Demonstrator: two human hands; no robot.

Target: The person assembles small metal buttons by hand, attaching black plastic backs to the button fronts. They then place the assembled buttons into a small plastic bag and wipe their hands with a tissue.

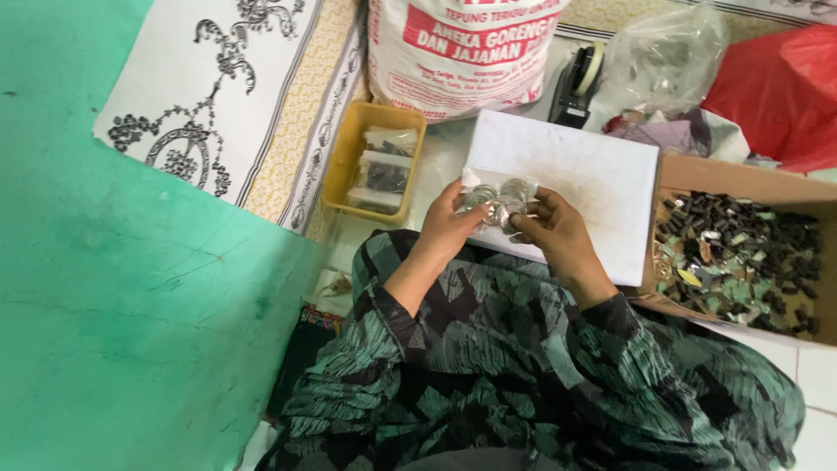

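My left hand (446, 228) and my right hand (558, 235) meet over the near edge of a white box (593, 183) on my lap. Between them they hold a small clear plastic bag (499, 202) filled with small round silvery parts. The left fingers pinch the bag's left side, the right fingers grip its right side and bottom. Both forearms wear green and black patterned sleeves.
A yellow tray (349, 157) with small packets lies left of the white box. A cardboard box (750, 253) full of small dark and green parts stands at the right. Behind are a large white sack (453, 52), a tape dispenser (577, 83), a clear bag (663, 61) and red plastic (785, 87).
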